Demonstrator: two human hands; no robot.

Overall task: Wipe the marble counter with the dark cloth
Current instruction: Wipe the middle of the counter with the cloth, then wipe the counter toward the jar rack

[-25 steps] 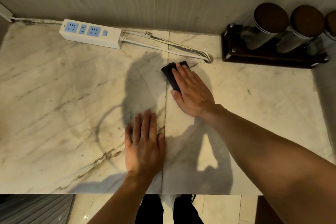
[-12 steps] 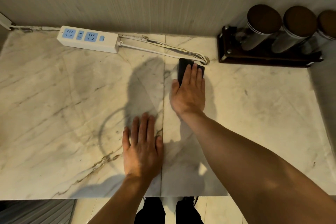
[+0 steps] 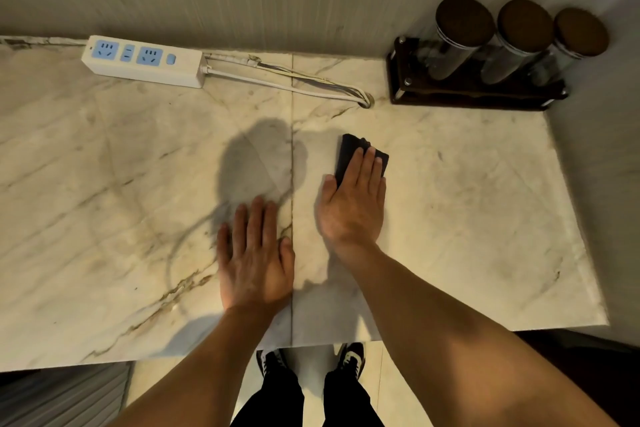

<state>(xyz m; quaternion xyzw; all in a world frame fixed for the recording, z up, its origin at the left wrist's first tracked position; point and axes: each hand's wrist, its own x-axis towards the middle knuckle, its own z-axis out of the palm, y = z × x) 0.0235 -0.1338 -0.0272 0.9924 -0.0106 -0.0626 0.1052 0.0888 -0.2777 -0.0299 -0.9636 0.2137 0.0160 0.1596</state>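
The marble counter (image 3: 104,204) is pale with brown veins and a seam down its middle. A folded dark cloth (image 3: 348,152) lies flat on it, right of the seam. My right hand (image 3: 353,204) presses down on the cloth with fingers together, covering its near half. My left hand (image 3: 256,260) rests flat on the marble just left of the seam, fingers spread slightly, holding nothing.
A white power strip (image 3: 142,61) with blue sockets lies at the back left, its cables (image 3: 287,80) running right into a hole. A dark rack (image 3: 467,94) with three lidded glass jars stands at the back right. A wall borders the counter's right side.
My right hand has slid the cloth back towards me and slightly right, away from the cable hole. My left hand has stayed flat in place.
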